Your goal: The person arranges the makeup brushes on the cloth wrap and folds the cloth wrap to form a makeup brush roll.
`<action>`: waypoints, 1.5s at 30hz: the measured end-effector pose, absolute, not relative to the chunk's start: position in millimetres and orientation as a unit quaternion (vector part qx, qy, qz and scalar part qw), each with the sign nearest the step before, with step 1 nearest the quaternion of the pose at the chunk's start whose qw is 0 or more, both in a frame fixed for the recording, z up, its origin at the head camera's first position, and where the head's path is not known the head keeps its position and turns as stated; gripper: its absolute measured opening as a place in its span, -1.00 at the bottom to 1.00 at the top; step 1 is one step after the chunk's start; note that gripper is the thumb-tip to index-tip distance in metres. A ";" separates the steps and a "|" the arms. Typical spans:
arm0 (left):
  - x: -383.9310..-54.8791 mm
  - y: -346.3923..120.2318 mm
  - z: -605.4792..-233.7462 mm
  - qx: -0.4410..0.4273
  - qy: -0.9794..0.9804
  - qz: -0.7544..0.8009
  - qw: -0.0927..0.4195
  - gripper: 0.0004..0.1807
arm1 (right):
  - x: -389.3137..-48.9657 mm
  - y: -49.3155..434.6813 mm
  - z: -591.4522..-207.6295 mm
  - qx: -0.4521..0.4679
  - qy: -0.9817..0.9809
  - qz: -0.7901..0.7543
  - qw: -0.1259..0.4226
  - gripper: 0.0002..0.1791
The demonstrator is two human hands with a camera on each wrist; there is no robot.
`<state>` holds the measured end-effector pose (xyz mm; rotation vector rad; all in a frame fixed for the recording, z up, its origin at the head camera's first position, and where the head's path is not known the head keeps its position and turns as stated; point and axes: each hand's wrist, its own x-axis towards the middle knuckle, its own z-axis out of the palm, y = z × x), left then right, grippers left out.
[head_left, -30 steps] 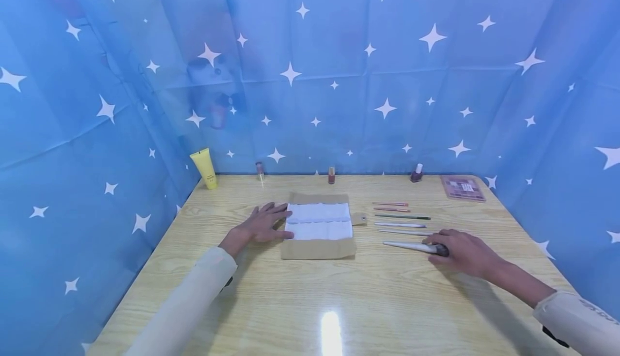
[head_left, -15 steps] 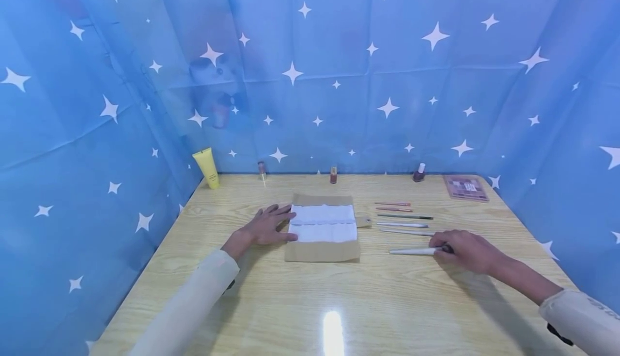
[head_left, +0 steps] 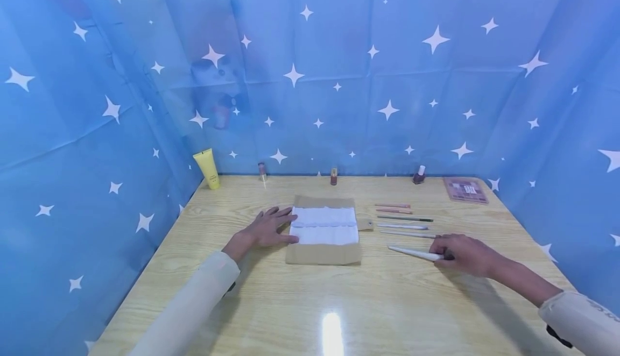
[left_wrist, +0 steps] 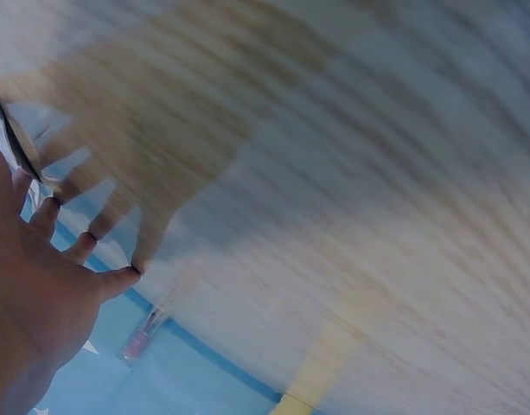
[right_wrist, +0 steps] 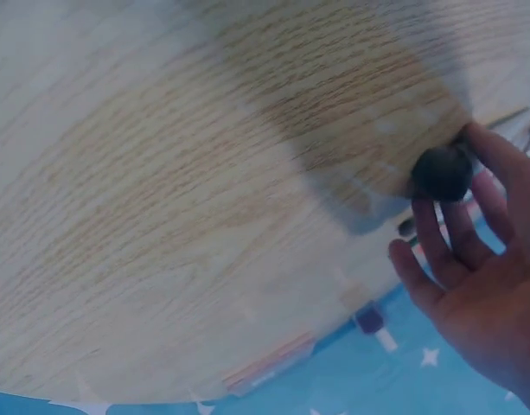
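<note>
A beige brush roll [head_left: 323, 255] with a white pocketed lining lies unfolded mid-table in the head view. My left hand [head_left: 266, 228] rests at its left edge, fingers spread, thumb and fingertips on the lining's side. To the right of the roll, my right hand [head_left: 466, 255] pinches a large white-handled makeup brush [head_left: 413, 252] close to its bristle end, with the handle pointing left. The dark, round bristle head [right_wrist: 443, 174] shows between thumb and fingers in the right wrist view. Just behind this hand lies a thin brush [head_left: 408, 234].
Several slimmer brushes, among them a dark green one [head_left: 406, 218], lie in a row beyond the held one. Along the back stand a yellow tube [head_left: 207, 169], a lip gloss tube [head_left: 262, 171], nail polish bottles [head_left: 418, 175] and a palette [head_left: 466, 190]. A starry blue curtain [head_left: 339, 103] surrounds the table.
My right hand has closed round the brush's bristle end and shifted it slightly toward me; its handle now tilts. The left hand stays at the roll's edge.
</note>
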<state>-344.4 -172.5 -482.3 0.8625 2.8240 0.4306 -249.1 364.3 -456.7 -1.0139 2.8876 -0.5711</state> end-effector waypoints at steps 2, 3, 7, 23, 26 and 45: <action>-344.1 -171.9 -482.6 0.289 0.943 0.147 0.076 -0.13 | -249.2 364.3 -456.1 -0.319 0.928 -0.191 0.025 -0.84; -343.9 -172.1 -483.4 0.288 0.943 0.147 0.076 -0.13 | -249.2 364.5 -455.7 -0.321 0.927 -0.192 0.024 -0.83; -342.1 -174.5 -488.2 0.283 0.945 0.144 0.077 -0.13 | -250.1 363.2 -453.3 -0.346 0.914 -0.210 0.004 -0.81; -338.8 -181.1 -493.0 0.270 0.949 0.139 0.084 -0.13 | -280.1 337.7 -406.8 -0.247 0.893 -0.376 0.002 -0.78; -340.3 -180.5 -493.5 0.272 0.949 0.138 0.080 -0.13 | -284.2 331.4 -398.9 -0.213 0.895 -0.391 0.021 -0.70; -345.7 -172.5 -491.1 0.278 0.946 0.153 0.069 -0.10 | -314.0 280.6 -357.8 -0.160 0.883 -0.439 0.043 -0.47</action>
